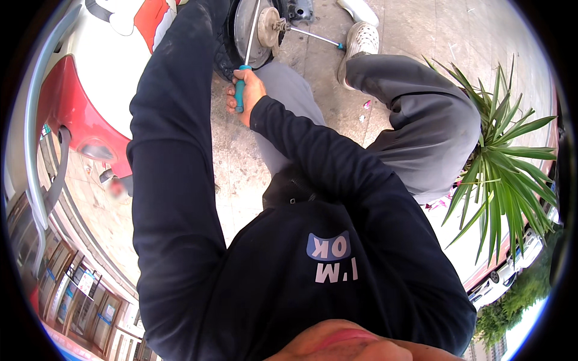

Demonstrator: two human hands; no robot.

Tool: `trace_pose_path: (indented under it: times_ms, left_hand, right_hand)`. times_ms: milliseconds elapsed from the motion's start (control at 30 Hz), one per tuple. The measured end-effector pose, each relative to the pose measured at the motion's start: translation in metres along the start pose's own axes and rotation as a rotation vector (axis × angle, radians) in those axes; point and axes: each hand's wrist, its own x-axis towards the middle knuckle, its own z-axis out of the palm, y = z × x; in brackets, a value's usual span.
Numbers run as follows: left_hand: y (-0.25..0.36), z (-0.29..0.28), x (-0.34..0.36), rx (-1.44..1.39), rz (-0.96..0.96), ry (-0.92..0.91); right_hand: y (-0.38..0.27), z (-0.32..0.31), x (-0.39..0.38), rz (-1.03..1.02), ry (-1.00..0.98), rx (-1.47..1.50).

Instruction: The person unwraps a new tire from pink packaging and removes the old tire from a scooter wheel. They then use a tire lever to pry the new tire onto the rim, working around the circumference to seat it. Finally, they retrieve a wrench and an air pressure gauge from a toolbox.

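Note:
My right hand (248, 96) is closed round the teal handle of a screwdriver (241, 90). Its long metal shaft runs up across the face of a wheel hub (245, 39) and leaves the picture at the top, so the tip is hidden. A black tyre (226, 61) surrounds the hub, which has a dusty round boss (268, 27) at its centre. My left arm (174, 120) reaches up past the wheel, and its hand lies beyond the upper edge. Right of the boss, a thin metal rod (316, 37) with a teal end slants toward my shoe.
A red and white vehicle body (90, 114) stands close on my left. My bent leg (415, 108) and white shoe (363, 41) are to the right, beside a spiky green plant (500, 156). A dark grey part (300, 10) lies on the paved ground (421, 30).

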Motion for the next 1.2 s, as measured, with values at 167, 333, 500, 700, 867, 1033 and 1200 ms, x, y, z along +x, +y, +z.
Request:
trace_pose_path:
  times_ms: [167,333,500,700,867,1033,1200]
  left_hand:
    - [0.002,0.001,0.003,0.006,0.005,-0.003]
    - [0.001,0.000,0.005,0.010,0.006,-0.002]
    - [0.003,0.001,0.005,0.023,0.014,0.002]
    - [-0.001,0.002,0.005,0.022,0.003,0.003]
    - [0.003,0.000,0.005,0.031,0.012,0.001]
    - [-0.002,-0.004,0.002,0.034,-0.008,-0.017]
    - [-0.013,-0.011,-0.017,0.006,-0.016,-0.005]
  right_hand:
    - [-0.013,-0.009,0.010,0.009,-0.025,0.015]
    - [-0.031,-0.017,0.021,0.013,-0.030,-0.121]
    - [-0.076,-0.024,0.029,-0.018,-0.042,-0.249]
    - [-0.098,-0.037,0.008,-0.588,0.694,-1.811]
    - [-0.085,-0.027,-0.010,-0.787,0.734,-2.231]
    - [-0.106,-0.034,-0.034,-0.949,0.697,-2.496]
    - [-0.192,-0.004,-0.079,-0.832,0.432,-2.747]
